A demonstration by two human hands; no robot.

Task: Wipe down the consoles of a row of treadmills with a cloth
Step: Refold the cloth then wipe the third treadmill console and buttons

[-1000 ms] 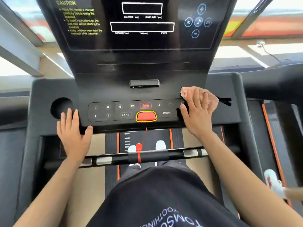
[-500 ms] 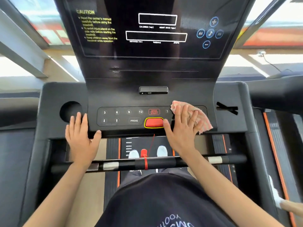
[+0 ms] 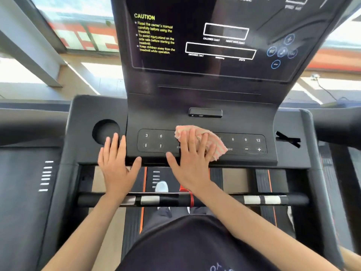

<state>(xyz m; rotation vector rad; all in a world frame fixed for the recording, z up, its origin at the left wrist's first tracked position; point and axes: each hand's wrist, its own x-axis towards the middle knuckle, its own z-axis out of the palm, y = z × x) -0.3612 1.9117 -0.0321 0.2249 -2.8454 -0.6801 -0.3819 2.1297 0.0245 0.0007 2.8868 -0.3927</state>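
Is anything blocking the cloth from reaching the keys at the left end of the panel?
Nothing visible. The cloth under the right hand sits mid-panel; the left keys lie flat and bare, and the left hand rests just outside the panel.

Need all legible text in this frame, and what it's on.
"CAUTION": display panel.
"Read the owner's manual carefully before using the treadmill": below it.
"To avoid injury, stand on the side rails before starting the treadmill": same.
"Keep children away from the treadmill while operation": same.
"DISTANCE (km)", "CALORIES": same; other labels blurred.
"3", "6", "6", "9", "12", "+": keypad; middle under cloth.
Print on shirt: cut off.
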